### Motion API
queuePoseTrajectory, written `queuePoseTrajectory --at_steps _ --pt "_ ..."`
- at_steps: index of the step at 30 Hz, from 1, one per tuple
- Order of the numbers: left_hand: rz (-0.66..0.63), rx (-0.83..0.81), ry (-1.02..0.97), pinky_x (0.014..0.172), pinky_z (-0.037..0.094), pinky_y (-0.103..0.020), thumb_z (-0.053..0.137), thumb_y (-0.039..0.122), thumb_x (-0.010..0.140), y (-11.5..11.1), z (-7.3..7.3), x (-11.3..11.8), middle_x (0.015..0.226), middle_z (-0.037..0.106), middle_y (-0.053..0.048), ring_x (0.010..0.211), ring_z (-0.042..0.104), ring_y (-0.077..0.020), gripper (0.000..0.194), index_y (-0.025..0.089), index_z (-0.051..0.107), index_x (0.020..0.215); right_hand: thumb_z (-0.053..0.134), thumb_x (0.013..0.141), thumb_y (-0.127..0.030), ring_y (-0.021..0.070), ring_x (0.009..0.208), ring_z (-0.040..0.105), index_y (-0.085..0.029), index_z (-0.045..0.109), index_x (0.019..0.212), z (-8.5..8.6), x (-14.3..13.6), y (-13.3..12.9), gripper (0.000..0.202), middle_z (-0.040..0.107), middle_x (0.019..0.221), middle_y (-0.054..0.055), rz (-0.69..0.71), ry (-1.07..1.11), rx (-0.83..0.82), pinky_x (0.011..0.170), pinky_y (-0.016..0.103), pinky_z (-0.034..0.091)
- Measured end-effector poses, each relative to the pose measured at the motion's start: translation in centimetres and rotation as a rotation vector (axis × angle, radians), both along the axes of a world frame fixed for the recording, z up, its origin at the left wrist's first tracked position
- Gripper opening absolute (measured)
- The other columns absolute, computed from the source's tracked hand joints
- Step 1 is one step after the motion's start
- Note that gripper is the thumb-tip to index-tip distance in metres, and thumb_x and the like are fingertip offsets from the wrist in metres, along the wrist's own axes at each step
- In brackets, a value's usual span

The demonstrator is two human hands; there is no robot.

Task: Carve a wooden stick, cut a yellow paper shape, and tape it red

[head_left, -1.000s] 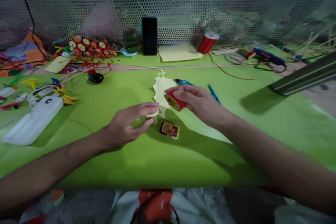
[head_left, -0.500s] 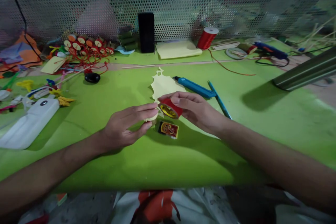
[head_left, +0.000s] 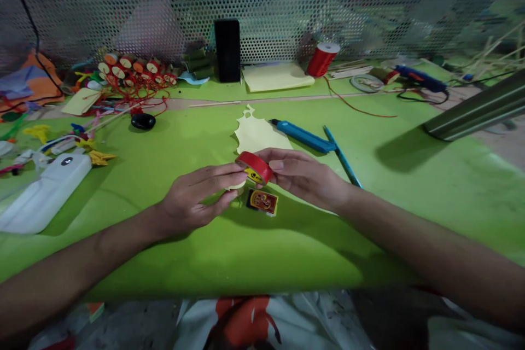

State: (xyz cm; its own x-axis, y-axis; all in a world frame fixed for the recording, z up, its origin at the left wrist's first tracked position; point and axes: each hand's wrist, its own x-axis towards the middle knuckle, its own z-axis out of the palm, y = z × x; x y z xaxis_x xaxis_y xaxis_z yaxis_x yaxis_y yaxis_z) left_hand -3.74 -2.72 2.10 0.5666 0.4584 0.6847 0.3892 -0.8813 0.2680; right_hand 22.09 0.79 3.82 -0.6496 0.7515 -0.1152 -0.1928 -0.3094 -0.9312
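My right hand [head_left: 309, 178] grips a roll of red tape [head_left: 255, 166] between thumb and fingers, its yellow inner core facing partly toward me. My left hand [head_left: 200, 194] pinches a small pale yellow paper piece [head_left: 235, 185], mostly covered by the fingers. The left fingertips are beside the tape's left edge; whether they touch it is unclear. A small red and yellow box [head_left: 263, 202] lies on the green table [head_left: 229, 251] just below the hands. Behind them rests a jagged-edged pale yellow paper sheet [head_left: 260, 134], partly hidden by the right hand.
A blue cutter [head_left: 305, 136] and a blue pen [head_left: 342, 157] lie behind my right hand. A metal cylinder [head_left: 476, 109] is at the right, a white bottle-like object [head_left: 47, 194] at the left. Farther back are a black phone [head_left: 227, 50] and a red thread spool [head_left: 323, 60].
The red tape has moved slightly left and tilted, now showing more of its outer side and less of its core. My right fingers have shifted around it. My left hand has stayed nearly still.
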Motion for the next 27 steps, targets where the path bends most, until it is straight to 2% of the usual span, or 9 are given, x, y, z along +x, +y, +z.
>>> queuePoseTrajectory --at_steps 6,11,19,23,27 --pt "-0.002 0.01 -0.003 0.11 0.062 -0.026 0.071 0.009 0.098 0.28 -0.15 -0.14 0.131 0.079 -0.01 0.124 0.075 -0.017 0.037 0.018 0.067 0.133 0.084 0.086 -0.032 0.0161 0.096 0.072 -0.019 0.076 0.103 -0.14 0.02 0.09 0.024 0.078 0.107 0.006 0.029 0.038 0.008 0.09 0.032 0.058" --pt "0.015 0.009 -0.007 0.109 0.063 -0.028 0.071 0.014 0.098 0.62 -0.39 -0.36 0.131 0.079 -0.008 0.125 0.075 -0.0185 0.044 0.023 0.065 0.141 0.085 0.089 -0.037 0.0147 0.088 0.075 -0.018 0.077 0.102 -0.32 -0.19 -0.21 0.025 0.078 0.096 0.005 0.093 0.067 -0.024 0.09 0.032 0.062" --pt "-0.003 -0.005 -0.012 0.11 0.063 -0.029 0.069 0.012 0.1 0.58 -0.31 -0.25 0.133 0.078 -0.009 0.126 0.075 -0.0192 0.041 0.02 0.066 0.141 0.088 0.084 -0.025 0.0163 0.092 0.079 -0.017 0.073 0.113 -0.78 0.14 -0.16 0.033 0.08 0.103 0.006 0.132 0.086 -0.118 0.094 0.034 0.063" --pt "0.02 -0.014 -0.031 0.11 0.065 -0.03 0.071 0.011 0.099 0.3 -0.31 -0.05 0.137 0.077 -0.007 0.127 0.075 -0.0189 0.049 0.024 0.063 0.145 0.083 0.09 -0.025 0.016 0.091 0.078 -0.017 0.068 0.12 -0.72 0.42 -0.01 0.035 0.08 0.1 0.006 0.182 0.056 -0.065 0.088 0.031 0.063" --pt "0.054 -0.019 -0.013 0.11 0.066 -0.033 0.071 0.013 0.1 0.04 -0.24 -0.04 0.14 0.075 -0.005 0.126 0.075 -0.02 0.057 0.029 0.058 0.152 0.079 0.094 -0.028 0.0147 0.089 0.076 -0.018 0.067 0.118 -0.57 0.47 0.12 0.029 0.078 0.102 0.005 0.147 -0.04 0.037 0.083 0.03 0.062"
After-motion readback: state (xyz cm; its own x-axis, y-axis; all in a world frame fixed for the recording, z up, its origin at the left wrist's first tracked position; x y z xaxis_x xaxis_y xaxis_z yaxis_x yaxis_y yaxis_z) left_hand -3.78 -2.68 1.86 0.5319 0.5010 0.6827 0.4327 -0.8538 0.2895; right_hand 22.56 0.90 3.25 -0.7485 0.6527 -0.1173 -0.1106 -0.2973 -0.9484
